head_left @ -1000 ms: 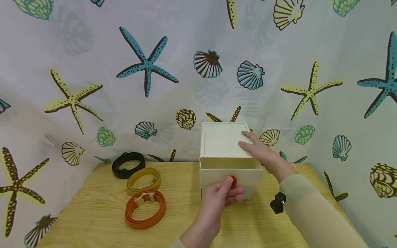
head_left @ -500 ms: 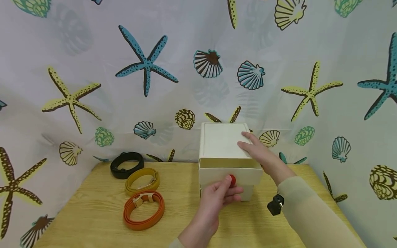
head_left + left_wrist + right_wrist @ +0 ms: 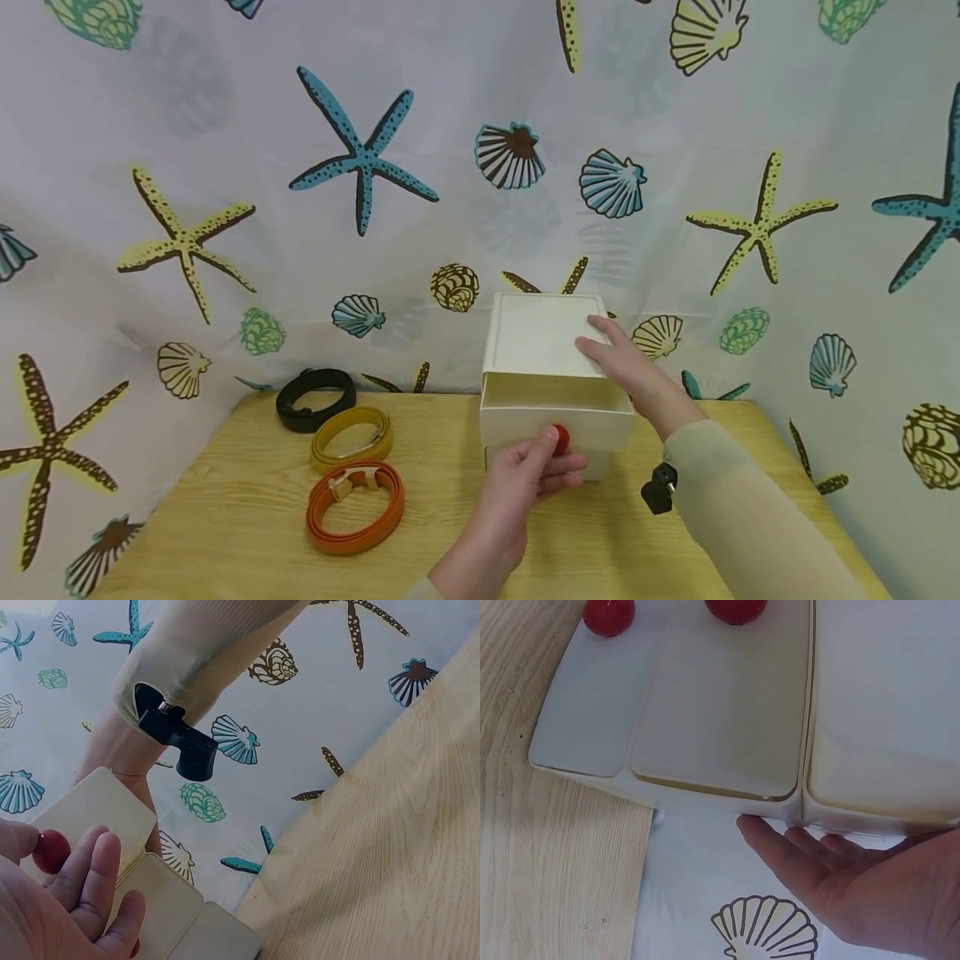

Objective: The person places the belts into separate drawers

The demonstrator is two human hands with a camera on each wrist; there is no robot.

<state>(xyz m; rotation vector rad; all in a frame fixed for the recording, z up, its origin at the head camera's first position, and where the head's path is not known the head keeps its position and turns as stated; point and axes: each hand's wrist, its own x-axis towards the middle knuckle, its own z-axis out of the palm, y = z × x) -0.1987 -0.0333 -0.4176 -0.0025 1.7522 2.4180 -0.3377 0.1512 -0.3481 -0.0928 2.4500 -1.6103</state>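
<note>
A small white drawer cabinet (image 3: 542, 333) stands at the back of the wooden table. Its top drawer (image 3: 510, 427) is pulled partway out, leaving a gap beneath the cabinet's top. My left hand (image 3: 517, 483) pinches the round red knob (image 3: 52, 852) on this drawer between thumb and fingers. On the cabinet's right side, my right hand (image 3: 633, 367) rests against the top and side. Its fingers (image 3: 780, 851) lie fairly straight along the side wall in the right wrist view. Lower drawers (image 3: 727, 705) with red knobs of their own are in place there.
Three coiled belts lie on the table (image 3: 247, 533) to the left: a black one (image 3: 315, 400) at the back, a yellow one (image 3: 351, 437), and an orange one (image 3: 354, 508) in front. A white curtain (image 3: 450, 83) with starfish and shells hangs close behind the cabinet.
The gap above the top drawer looks slightly larger as my left hand keeps its pinch on the knob. My right hand stays on the cabinet. The belts have not moved.
</note>
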